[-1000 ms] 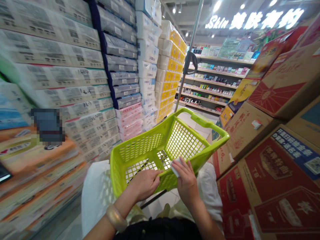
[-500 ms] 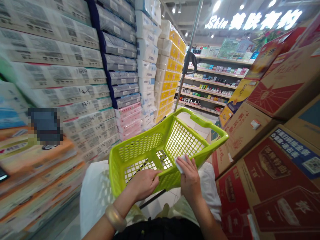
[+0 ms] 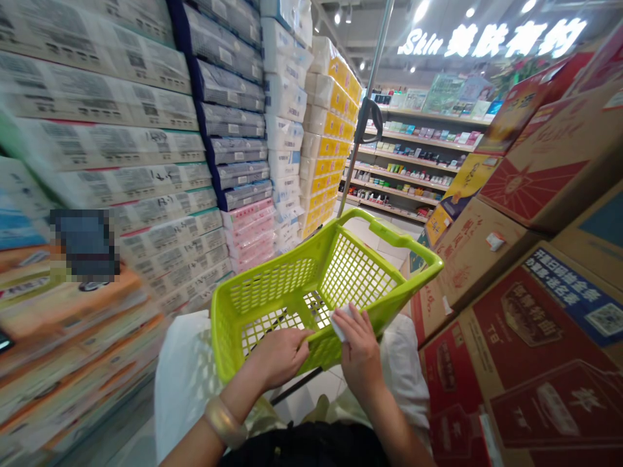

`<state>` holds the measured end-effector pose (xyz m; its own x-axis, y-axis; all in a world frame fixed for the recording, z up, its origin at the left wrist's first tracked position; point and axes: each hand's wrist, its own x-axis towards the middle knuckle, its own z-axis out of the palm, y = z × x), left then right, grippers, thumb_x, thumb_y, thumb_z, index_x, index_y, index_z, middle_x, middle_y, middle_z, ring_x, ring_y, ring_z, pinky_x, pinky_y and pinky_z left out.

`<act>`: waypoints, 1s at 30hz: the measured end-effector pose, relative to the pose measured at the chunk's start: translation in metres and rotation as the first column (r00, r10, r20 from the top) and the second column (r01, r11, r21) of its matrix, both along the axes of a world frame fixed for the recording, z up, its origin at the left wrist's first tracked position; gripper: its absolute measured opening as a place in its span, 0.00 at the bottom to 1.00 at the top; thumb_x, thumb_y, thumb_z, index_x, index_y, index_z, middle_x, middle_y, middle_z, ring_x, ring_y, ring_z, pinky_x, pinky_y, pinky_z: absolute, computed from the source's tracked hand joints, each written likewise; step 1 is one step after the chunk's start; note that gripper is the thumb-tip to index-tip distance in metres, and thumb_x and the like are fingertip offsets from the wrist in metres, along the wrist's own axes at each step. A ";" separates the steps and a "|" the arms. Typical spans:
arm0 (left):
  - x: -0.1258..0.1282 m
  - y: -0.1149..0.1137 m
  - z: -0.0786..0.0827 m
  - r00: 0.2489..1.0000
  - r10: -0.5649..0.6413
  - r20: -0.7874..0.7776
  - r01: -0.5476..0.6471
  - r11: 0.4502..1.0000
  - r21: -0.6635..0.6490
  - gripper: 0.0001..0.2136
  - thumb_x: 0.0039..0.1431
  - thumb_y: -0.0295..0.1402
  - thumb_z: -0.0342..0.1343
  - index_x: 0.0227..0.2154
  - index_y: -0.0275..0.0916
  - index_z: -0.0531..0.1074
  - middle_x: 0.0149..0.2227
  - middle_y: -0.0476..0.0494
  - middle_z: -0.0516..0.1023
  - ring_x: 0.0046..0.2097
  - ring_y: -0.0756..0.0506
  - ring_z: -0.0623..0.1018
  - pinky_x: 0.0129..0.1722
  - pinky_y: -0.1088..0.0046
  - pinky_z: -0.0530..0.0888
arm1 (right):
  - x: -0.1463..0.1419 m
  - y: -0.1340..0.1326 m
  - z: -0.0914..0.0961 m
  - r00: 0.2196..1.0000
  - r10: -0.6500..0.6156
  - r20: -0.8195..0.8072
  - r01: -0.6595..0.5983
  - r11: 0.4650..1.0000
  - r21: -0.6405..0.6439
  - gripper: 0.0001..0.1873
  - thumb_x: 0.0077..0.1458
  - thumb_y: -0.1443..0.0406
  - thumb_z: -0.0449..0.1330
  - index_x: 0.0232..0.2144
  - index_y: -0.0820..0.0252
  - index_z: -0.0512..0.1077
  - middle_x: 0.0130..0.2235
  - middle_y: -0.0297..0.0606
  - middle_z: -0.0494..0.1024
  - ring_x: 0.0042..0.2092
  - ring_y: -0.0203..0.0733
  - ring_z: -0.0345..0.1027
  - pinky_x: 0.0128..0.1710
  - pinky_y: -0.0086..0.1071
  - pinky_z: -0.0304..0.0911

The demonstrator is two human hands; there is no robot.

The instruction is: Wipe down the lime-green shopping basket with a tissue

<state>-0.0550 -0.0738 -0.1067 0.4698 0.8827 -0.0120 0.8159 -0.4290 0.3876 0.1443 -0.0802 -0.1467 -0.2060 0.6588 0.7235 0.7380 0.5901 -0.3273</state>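
Observation:
A lime-green plastic shopping basket (image 3: 272, 292) rests tilted on my lap over a white cloth. My left hand (image 3: 277, 357) grips the basket's near rim, fingers curled over the edge. My right hand (image 3: 357, 350) is closed on a small white wipe (image 3: 339, 322) and presses it against the inside of the basket's right wall. A pale bangle (image 3: 224, 421) sits on my left wrist.
Stacked packs of tissue and paper goods (image 3: 146, 162) fill the left side. Red and brown cardboard cartons (image 3: 525, 272) are piled close on the right. A metal pole with a black handle (image 3: 367, 117) rises behind the basket. Shelves of products (image 3: 413, 162) stand at the back.
My right hand slid the wipe a little forward along the basket's right wall and then back toward me. The left hand kept its grip on the rim.

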 end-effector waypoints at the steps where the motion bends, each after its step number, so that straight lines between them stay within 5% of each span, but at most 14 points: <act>1: 0.000 0.000 -0.001 1.000 0.012 -0.014 -0.012 1.000 -0.002 0.19 0.64 0.35 0.40 0.44 0.42 0.76 0.44 0.41 0.81 0.45 0.42 0.79 0.45 0.68 0.71 | -0.005 -0.003 -0.001 0.997 0.066 0.028 -0.065 0.998 -0.010 0.32 0.48 0.79 0.48 0.53 0.56 0.72 0.54 0.38 0.77 0.64 0.44 0.58 0.66 0.49 0.51; 4: 0.001 0.000 0.000 0.999 0.025 -0.027 -0.025 1.000 0.004 0.19 0.65 0.36 0.39 0.39 0.40 0.77 0.40 0.40 0.82 0.41 0.42 0.79 0.42 0.68 0.72 | -0.011 -0.006 -0.003 0.984 0.164 0.068 -0.163 0.986 -0.025 0.34 0.46 0.79 0.48 0.53 0.55 0.72 0.54 0.37 0.77 0.64 0.42 0.60 0.65 0.47 0.52; 10: 0.000 -0.002 0.005 0.999 -0.013 0.029 0.013 1.000 0.000 0.19 0.64 0.34 0.40 0.48 0.45 0.75 0.46 0.44 0.81 0.47 0.42 0.79 0.47 0.67 0.71 | 0.011 0.005 0.003 0.995 -0.086 -0.054 0.087 0.996 0.003 0.30 0.50 0.78 0.47 0.52 0.57 0.73 0.53 0.40 0.78 0.63 0.47 0.61 0.65 0.54 0.50; 16: 0.001 -0.001 0.003 0.999 0.028 -0.028 -0.028 1.000 0.001 0.18 0.64 0.36 0.40 0.39 0.39 0.77 0.40 0.40 0.82 0.41 0.41 0.80 0.42 0.66 0.73 | -0.012 -0.008 -0.001 0.983 0.165 0.082 -0.162 0.986 -0.041 0.33 0.49 0.78 0.47 0.54 0.54 0.71 0.54 0.36 0.77 0.64 0.43 0.60 0.64 0.46 0.54; 22: 0.001 -0.002 0.005 1.000 -0.007 0.018 0.007 1.000 0.011 0.19 0.63 0.34 0.41 0.49 0.45 0.74 0.47 0.43 0.81 0.47 0.42 0.79 0.47 0.66 0.72 | 0.007 0.004 0.003 0.997 -0.062 -0.036 0.062 0.998 -0.012 0.31 0.49 0.79 0.47 0.52 0.57 0.73 0.53 0.39 0.78 0.63 0.46 0.61 0.65 0.52 0.50; 27: 0.001 -0.002 0.004 0.999 0.024 -0.024 -0.024 1.000 0.009 0.18 0.63 0.35 0.40 0.41 0.40 0.77 0.40 0.40 0.82 0.42 0.41 0.80 0.42 0.67 0.72 | -0.012 -0.007 0.001 0.988 0.140 0.070 -0.137 0.989 -0.052 0.32 0.48 0.79 0.48 0.53 0.54 0.72 0.53 0.36 0.77 0.64 0.43 0.59 0.66 0.47 0.50; 30: 0.000 -0.002 0.004 1.000 0.008 -0.008 -0.008 1.000 0.018 0.18 0.63 0.35 0.41 0.45 0.41 0.76 0.43 0.41 0.82 0.44 0.42 0.79 0.44 0.67 0.72 | -0.009 -0.004 0.003 0.995 0.088 0.044 -0.085 0.995 -0.056 0.32 0.48 0.79 0.48 0.53 0.55 0.72 0.53 0.36 0.78 0.63 0.43 0.61 0.66 0.47 0.50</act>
